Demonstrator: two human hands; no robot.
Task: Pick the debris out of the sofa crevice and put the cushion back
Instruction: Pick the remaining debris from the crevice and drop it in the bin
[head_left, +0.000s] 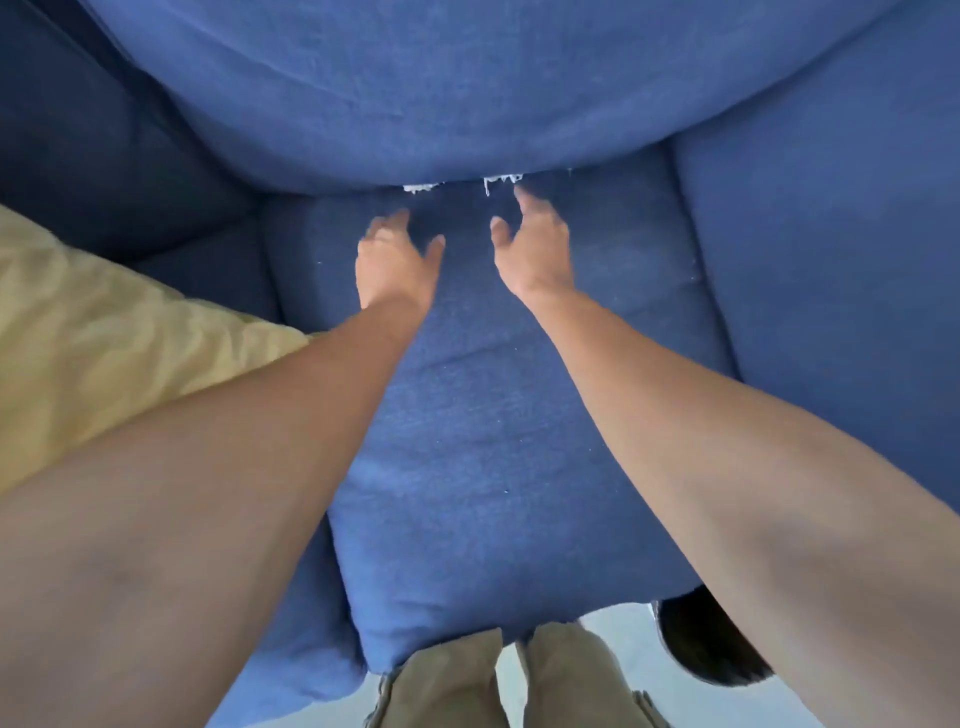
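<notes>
- At the bottom centre of the frame you see your own legs in khaki trousers (519, 680), standing on a pale floor (618, 623), with a dark rounded object (701, 644) just to the right of them; what it is cannot be told.
- Your two bare forearms run up from the lower corners and close in toward the middle of the frame.
- Beneath them lies the blue seat cushion (483, 441), its near corner hanging over the sofa's front edge just above your knees. A few tiny pale specks dot its fabric.
- At the left edge a yellow pillow (93, 338) rests on the sofa, partly hidden by your left forearm.
- Your left hand (395, 260) hovers over the far part of the seat cushion, fingers loosely curled and spread, thumb out to the right; it holds nothing.
- Your right hand (535, 244) is beside it, a little higher in the frame, fingers relaxed and stretched forward, thumb out to the left; it too holds nothing.
- The white debris (501, 179) sits in the crevice where the seat cushion meets the blue back cushion (467, 88), just above centre. One clump lies just above your right fingertips, close but apart from them. A second clump (421, 187) lies just above and right of your left fingertips, also untouched.
- The back cushion bulges across the whole top of the frame, with a darker armrest (78, 130) at upper left.
</notes>
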